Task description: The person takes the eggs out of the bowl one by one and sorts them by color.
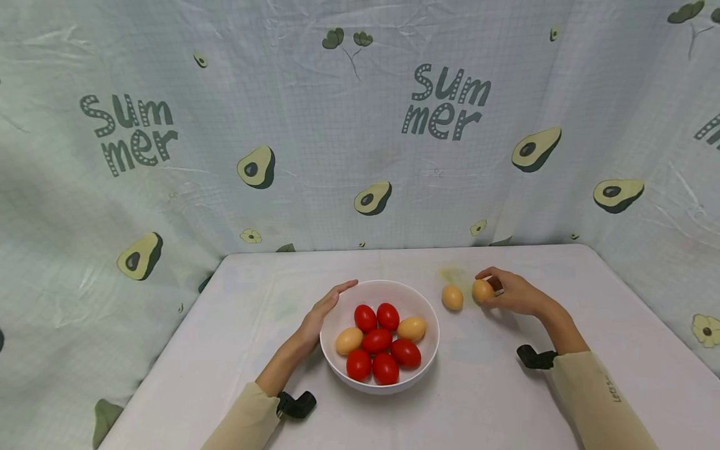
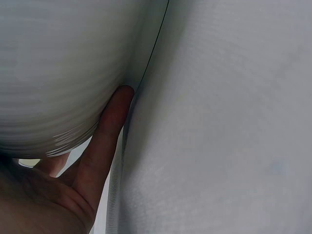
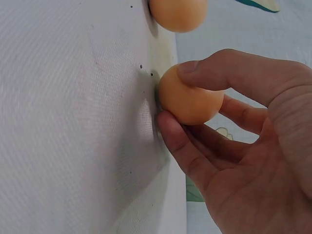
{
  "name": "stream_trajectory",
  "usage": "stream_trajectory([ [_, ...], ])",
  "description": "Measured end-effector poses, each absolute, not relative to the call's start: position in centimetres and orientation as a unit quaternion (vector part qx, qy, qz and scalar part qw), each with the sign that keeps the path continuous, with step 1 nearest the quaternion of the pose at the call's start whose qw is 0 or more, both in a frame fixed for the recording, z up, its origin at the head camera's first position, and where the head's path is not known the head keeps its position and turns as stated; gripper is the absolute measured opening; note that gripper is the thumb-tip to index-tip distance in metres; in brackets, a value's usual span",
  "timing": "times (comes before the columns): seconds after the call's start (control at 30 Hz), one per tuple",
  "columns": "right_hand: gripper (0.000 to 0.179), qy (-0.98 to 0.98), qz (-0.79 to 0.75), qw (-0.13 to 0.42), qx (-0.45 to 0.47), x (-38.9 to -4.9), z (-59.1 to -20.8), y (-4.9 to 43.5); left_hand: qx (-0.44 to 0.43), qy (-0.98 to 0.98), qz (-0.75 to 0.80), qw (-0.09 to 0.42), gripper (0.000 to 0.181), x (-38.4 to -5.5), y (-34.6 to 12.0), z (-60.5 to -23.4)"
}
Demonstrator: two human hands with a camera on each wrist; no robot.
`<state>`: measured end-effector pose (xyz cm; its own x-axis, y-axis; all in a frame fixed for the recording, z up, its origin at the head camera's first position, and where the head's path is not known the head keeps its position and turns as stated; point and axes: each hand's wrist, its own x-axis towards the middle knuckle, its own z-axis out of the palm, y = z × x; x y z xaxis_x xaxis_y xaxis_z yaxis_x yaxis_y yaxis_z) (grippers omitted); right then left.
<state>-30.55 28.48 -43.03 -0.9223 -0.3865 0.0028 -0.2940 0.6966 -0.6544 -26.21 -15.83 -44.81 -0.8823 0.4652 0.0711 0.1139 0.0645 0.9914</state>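
Note:
A white bowl [image 1: 380, 389] holds several red eggs [image 1: 377, 340] and two light brown eggs [image 1: 412, 329]. My left hand [image 1: 316, 320] rests against the bowl's left side, and in the left wrist view its extended fingers [image 2: 103, 141] lie along the outer wall. To the right of the bowl, my right hand [image 1: 514, 294] pinches a light brown egg [image 3: 187, 100] between thumb and fingers, low over the tabletop. Whether this egg still touches the cloth, I cannot tell. Another light brown egg [image 1: 452, 298] lies on the table between the bowl and that hand.
A pale cloth covers the table [image 1: 478, 387]. Behind and at both sides hangs a curtain [image 1: 315, 125] printed with avocados and lettering. A yellowish stain [image 1: 452, 274] marks the cloth near the loose egg. Black wrist mounts [image 1: 297, 405] sit at both sleeves.

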Motion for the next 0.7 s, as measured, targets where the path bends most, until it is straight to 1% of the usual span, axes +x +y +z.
stream_trajectory([
  [0.13, 0.056, 0.920, -0.338, 0.066, -0.187, -30.47, -43.02, 28.39, 0.204, 0.716, 0.654, 0.136, 0.054, -26.21, -15.84, -44.78],
  [0.37, 0.059, 0.923, -0.331, 0.088, -0.177, -30.48, -42.79, 28.30, 0.205, 0.716, 0.654, 0.134, 0.054, -26.22, -15.86, -44.77],
  [0.7, 0.066, 0.917, -0.340, 0.104, -0.179, -30.50, -42.73, 28.48, 0.207, 0.718, 0.651, 0.135, 0.054, -26.27, -15.88, -44.91],
])
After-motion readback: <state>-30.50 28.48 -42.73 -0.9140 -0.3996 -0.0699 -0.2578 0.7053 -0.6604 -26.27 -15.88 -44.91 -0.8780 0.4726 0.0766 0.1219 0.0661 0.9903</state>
